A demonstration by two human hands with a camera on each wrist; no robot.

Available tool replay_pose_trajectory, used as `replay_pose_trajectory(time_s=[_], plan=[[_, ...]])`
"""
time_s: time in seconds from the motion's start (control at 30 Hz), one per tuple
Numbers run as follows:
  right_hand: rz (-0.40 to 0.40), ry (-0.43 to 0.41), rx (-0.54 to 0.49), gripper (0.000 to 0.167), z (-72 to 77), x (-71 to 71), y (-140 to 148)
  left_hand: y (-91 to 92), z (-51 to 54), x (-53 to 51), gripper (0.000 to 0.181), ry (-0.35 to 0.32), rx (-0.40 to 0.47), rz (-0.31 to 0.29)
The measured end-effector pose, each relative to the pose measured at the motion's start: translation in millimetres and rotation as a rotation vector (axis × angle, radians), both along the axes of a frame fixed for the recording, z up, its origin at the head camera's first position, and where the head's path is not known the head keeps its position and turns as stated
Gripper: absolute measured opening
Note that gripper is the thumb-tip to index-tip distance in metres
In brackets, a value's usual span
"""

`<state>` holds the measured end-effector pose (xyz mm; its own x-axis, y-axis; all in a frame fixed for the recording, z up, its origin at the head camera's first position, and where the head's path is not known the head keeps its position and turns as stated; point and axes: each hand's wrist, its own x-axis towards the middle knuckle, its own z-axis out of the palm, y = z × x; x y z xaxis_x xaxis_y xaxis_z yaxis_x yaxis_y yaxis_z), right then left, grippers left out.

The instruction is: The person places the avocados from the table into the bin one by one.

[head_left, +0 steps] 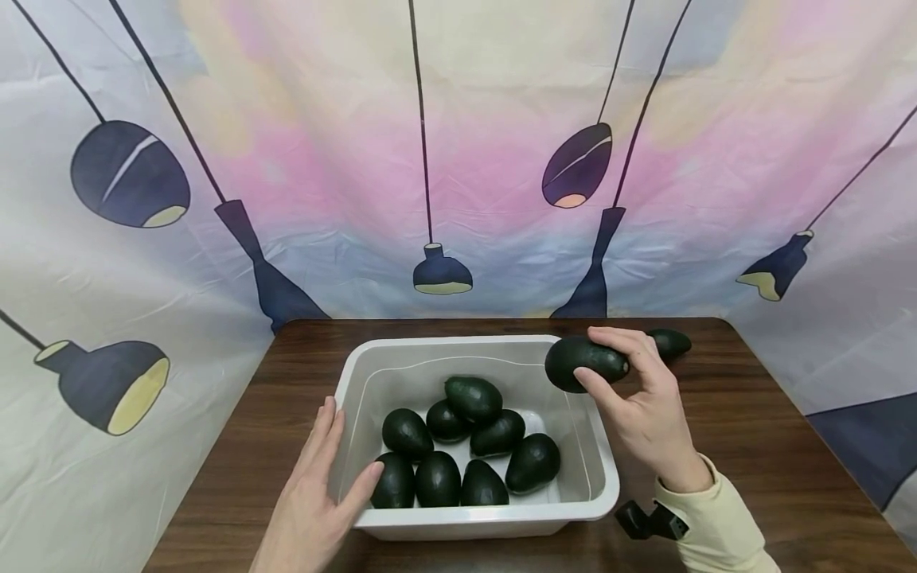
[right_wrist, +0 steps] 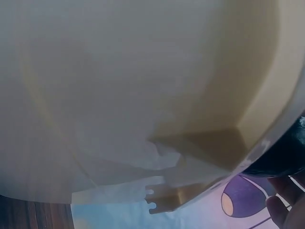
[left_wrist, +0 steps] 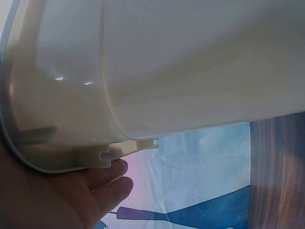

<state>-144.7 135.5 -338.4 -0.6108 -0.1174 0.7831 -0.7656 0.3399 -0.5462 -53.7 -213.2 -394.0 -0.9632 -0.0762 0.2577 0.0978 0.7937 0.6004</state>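
Observation:
A white plastic bin point(head_left: 473, 521) stands on the table with several dark green avocados point(head_left: 474, 399) inside. Its outer wall point(left_wrist: 190, 62) fills most of the left wrist view. My right hand point(head_left: 648, 406) grips one avocado point(head_left: 586, 364) between thumb and fingers, over the bin's far right corner. The right wrist view catches that avocado point(right_wrist: 281, 150) only in part, past the rim. On the bin's left rim rests my left hand point(head_left: 311, 485), its fingers extended along the side and its thumb over the near left corner.
Another avocado point(head_left: 669, 344) lies on the brown wooden table point(head_left: 745, 446) behind my right hand, partly hidden by it. A cloth backdrop point(head_left: 344, 159) printed with hanging lamps rises behind the table. A black wrist device point(head_left: 650, 521) sits at my right sleeve.

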Motion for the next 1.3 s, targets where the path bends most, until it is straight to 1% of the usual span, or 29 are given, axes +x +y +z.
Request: replay_pose_trajectory(time_s=[0.13,0.27,0.5,0.57,0.73,0.8,0.87,0.9,0.97,1.07,1.2,1.3], plan=[[0.019,-0.004,0.039,0.053,0.0,-2.7,-2,0.1,1.8,0.0,0.082,-0.023,0.003,0.003],[0.014,-0.012,0.086,0.054,-1.0,-4.6,-4,0.4,2.7,-0.1,0.083,-0.035,0.004,0.003],[-0.012,-0.025,0.094,0.049,-5.0,-4.3,1,1.1,0.7,0.5,0.08,-0.003,-0.001,0.002],[-0.027,-0.033,0.095,0.048,-5.4,-4.3,4,1.0,0.7,0.7,0.08,-0.002,-0.002,0.004],[-0.085,-0.104,0.08,0.043,-5.1,-3.5,14,1.1,2.3,0.0,0.08,-0.012,0.006,0.003],[-0.113,-0.117,0.079,0.042,-8.1,-5.7,21,1.3,2.7,-0.2,0.081,-0.016,0.008,0.001],[-0.144,-0.116,0.076,0.042,-12.9,-11.1,31,1.6,2.6,0.1,0.081,-0.017,0.007,0.001],[-0.165,-0.119,0.073,0.043,-17.7,-15.5,37,1.7,2.6,0.1,0.08,-0.015,0.007,0.0],[-0.219,-0.13,0.07,0.044,-29.6,-26.5,52,1.6,2.4,0.3,0.08,-0.015,0.007,-0.002],[-0.312,-0.176,0.084,0.042,-47.9,-44.4,77,1.3,2.9,0.1,0.081,-0.018,0.008,-0.004],[-0.422,-0.269,0.136,0.039,-67.4,-66.5,110,1.0,4.0,-0.5,0.081,-0.034,0.007,0.0],[-0.483,-0.373,0.173,0.042,-81.4,-83.4,133,1.1,4.4,-0.9,0.082,-0.051,0.003,0.008]])
